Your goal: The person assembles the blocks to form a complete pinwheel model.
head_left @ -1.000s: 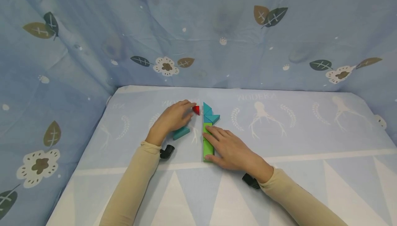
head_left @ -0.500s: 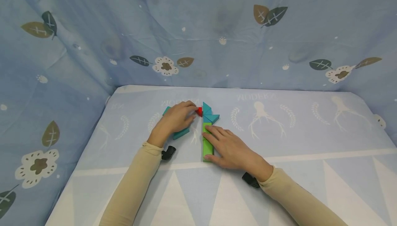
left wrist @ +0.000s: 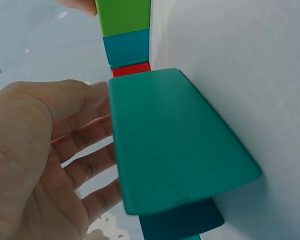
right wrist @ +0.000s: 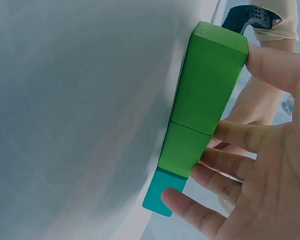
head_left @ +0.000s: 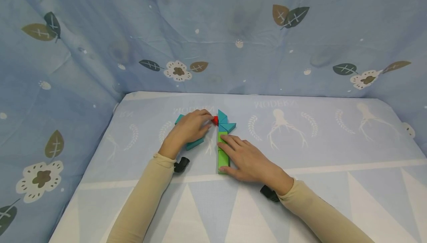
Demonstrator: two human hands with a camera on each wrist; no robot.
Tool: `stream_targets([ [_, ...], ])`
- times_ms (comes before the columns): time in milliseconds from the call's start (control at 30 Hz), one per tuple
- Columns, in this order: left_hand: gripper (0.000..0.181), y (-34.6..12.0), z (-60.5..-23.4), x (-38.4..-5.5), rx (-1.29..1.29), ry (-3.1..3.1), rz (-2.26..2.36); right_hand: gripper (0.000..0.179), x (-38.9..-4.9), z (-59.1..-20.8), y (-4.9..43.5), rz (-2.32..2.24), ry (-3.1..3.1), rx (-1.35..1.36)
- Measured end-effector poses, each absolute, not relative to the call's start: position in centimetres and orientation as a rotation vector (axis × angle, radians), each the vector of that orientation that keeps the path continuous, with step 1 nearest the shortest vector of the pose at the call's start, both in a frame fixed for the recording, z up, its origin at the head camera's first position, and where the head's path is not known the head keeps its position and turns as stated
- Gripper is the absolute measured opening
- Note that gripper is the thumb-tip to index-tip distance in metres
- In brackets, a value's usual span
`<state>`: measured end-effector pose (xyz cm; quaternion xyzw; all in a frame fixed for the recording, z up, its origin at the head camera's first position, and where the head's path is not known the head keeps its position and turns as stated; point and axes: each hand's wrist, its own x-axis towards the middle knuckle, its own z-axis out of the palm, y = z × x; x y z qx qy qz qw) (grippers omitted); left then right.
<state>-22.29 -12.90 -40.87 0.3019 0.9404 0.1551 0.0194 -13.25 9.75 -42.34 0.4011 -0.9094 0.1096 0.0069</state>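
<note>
In the head view, my left hand [head_left: 191,126] reaches a small red triangular block [head_left: 215,121] with its fingertips, against the left side of a row of blocks. Several teal triangular blocks [head_left: 222,117] form the far end of that row. Two green blocks [head_left: 224,160] make up its near end. My right hand [head_left: 250,160] rests its fingers along the green blocks, thumb by the near end. Below my left palm lies a loose teal block [head_left: 195,144], large in the left wrist view. Another teal block [head_left: 179,118] shows partly behind that hand.
A pale patterned cloth [head_left: 310,135] covers the table, with a blue curtain [head_left: 233,65] behind it. Black wrist cameras sit under both wrists, the left camera [head_left: 181,165] near the loose teal block and the right camera [head_left: 269,194] beside the right sleeve.
My left fingertips have slid the red block right and slightly nearer, up to the teal blocks. The teal block behind the left hand has come into view. My right hand has stayed in place.
</note>
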Motion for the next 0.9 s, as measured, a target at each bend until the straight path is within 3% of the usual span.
stream_targets([
  [900,0.031,-12.60,-40.87,-22.12,0.957,2.923,0.465,0.069,-13.35,-42.63,9.74,0.343,-2.866,1.257],
])
